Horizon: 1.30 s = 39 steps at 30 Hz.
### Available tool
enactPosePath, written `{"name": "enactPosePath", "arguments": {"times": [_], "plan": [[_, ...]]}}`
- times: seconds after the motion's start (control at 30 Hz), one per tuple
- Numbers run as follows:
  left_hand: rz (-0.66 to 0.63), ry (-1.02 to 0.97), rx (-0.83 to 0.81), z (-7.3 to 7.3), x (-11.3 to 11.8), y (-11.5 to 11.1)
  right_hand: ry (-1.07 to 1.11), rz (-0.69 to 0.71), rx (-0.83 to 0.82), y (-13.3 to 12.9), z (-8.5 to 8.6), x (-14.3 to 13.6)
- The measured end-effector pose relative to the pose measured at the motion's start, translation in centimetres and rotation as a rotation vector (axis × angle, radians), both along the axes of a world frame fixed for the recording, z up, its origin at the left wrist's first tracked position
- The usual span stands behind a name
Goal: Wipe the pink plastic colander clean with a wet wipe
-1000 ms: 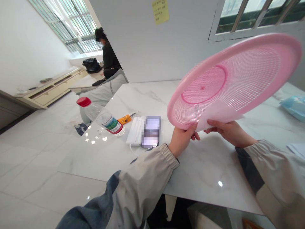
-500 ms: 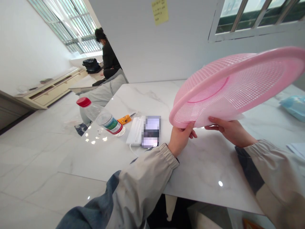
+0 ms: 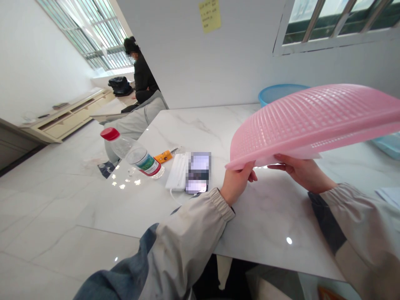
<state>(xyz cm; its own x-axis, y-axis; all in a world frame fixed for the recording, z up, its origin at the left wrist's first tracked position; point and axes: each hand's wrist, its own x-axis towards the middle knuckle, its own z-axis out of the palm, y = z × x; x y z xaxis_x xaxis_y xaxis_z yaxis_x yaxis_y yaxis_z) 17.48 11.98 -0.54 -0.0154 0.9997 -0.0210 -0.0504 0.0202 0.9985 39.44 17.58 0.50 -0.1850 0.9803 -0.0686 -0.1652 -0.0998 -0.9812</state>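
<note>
Above the marble table (image 3: 256,225), both forearms reach forward in grey sleeves, wrists bent slightly up. Left hand (image 3: 236,182) pinches the near rim of the pink mesh basket (image 3: 312,121), thumb beneath and fingers curled over the edge. Right hand (image 3: 300,171) lies palm-up under the rim, fingers spread and supporting it. Basket hangs upside down, clear of the tabletop, tilted with its far side higher. Behind it peeks a blue basin (image 3: 275,92); a water bottle (image 3: 133,153) lies to the left
</note>
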Motion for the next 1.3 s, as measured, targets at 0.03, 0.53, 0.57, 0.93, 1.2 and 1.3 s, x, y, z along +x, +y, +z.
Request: {"name": "enactPosePath", "arguments": {"times": [0.03,0.53,0.57,0.93,1.2,1.3], "plan": [[0.004,-0.018,-0.010,0.1,0.1,-0.1,0.013,-0.011,-0.009,0.0,-0.1,0.0],[-0.051,-0.077,-0.056,0.2,0.3,-0.4,0.087,-0.023,-0.069,-0.8,0.1,-0.8],[-0.057,-0.081,-0.057,0.2,0.3,-0.4,0.093,-0.013,-0.068,-0.8,0.1,-0.7],[-0.093,-0.109,-0.052,0.2,0.3,-0.4,0.119,0.049,-0.082,-0.8,0.4,-0.4],[-0.105,-0.104,-0.056,0.3,0.4,-0.4,0.119,0.060,-0.076,-1.2,0.7,-0.7],[-0.108,-0.095,-0.054,0.3,0.4,-0.4,0.106,0.060,-0.075,-1.1,0.6,-0.8]]}}
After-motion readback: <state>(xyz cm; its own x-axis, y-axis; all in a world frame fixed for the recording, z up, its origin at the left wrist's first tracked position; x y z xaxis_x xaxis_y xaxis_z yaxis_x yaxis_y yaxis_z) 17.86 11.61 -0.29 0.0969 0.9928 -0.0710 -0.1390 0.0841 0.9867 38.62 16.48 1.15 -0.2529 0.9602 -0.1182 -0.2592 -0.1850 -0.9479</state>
